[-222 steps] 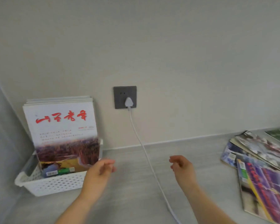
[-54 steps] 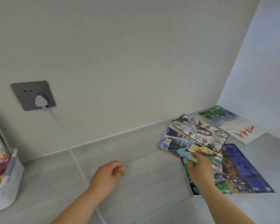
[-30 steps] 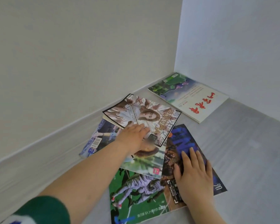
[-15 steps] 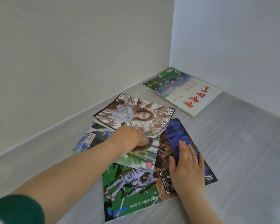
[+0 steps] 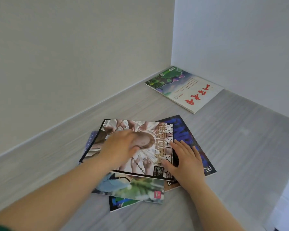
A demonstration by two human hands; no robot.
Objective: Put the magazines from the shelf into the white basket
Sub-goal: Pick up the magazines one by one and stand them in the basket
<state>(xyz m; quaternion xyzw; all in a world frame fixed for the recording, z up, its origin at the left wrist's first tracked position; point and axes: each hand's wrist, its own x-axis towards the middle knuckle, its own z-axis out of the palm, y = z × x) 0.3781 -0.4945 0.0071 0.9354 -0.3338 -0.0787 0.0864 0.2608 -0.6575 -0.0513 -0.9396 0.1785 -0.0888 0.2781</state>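
White-covered, the top magazine (image 5: 157,144) lies under the left hand (image 5: 120,147), whose blurred fingers spread flat on the cover without curling round it. The right hand (image 5: 187,162) lies flat too, its straight fingers (image 5: 182,148) resting across the top magazine's right edge and the blue magazine (image 5: 188,132) beneath. With a green-and-blue magazine (image 5: 133,187) and a bottom magazine (image 5: 118,203) poking out nearest the person, these form a loose, fanned pile on the grey shelf (image 5: 240,147). Well apart, a red-lettered magazine (image 5: 187,90) lies flat in the corner where the back wall (image 5: 73,55) meets the side wall (image 5: 240,39).
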